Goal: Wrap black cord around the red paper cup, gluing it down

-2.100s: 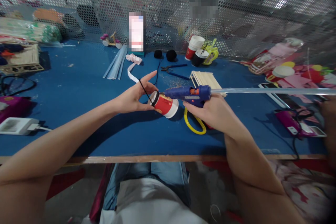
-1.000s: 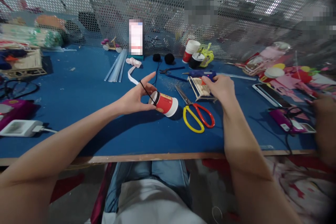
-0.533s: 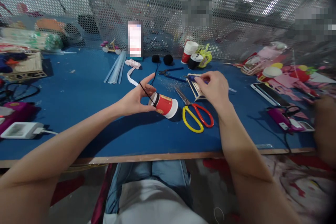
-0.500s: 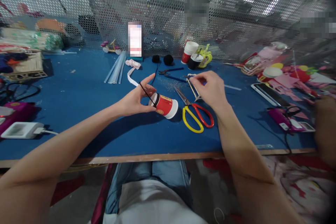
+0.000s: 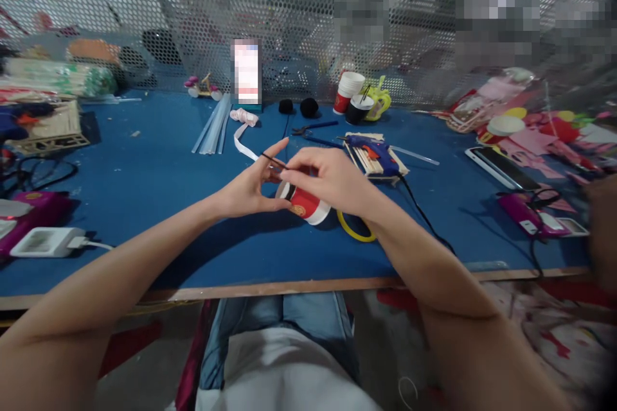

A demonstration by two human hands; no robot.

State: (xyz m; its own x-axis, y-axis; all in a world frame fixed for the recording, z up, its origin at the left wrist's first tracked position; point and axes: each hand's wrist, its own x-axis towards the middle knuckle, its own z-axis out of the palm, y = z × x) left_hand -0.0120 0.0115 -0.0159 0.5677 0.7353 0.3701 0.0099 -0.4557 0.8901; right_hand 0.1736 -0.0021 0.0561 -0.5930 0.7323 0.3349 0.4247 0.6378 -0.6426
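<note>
A red paper cup (image 5: 304, 204) with a white rim lies on its side on the blue table (image 5: 144, 186). My left hand (image 5: 250, 185) holds the cup's base end, thumb and fingers closed on it. A thin black strip (image 5: 274, 161) rises from the cup. My right hand (image 5: 328, 181) reaches over the cup and pinches that strip at its top. The blue glue gun (image 5: 373, 148) lies on a stack of wooden sticks (image 5: 371, 160) behind my right hand. Yellow scissors handles (image 5: 354, 231) show under my right wrist.
Clear glue sticks (image 5: 212, 125), white ribbon (image 5: 243, 125), black pompoms (image 5: 299, 106), pliers (image 5: 315, 128) and stacked cups (image 5: 354, 93) lie farther back. A phone (image 5: 491, 167) and pink craft parts (image 5: 530, 128) sit right. A white charger (image 5: 43, 241) and wooden frame (image 5: 53, 131) sit left. Perforated metal screen behind.
My right hand set the glue gun down on the wooden sticks, then came back left to the cup and pinched the black strip. My left hand kept the cup in place.
</note>
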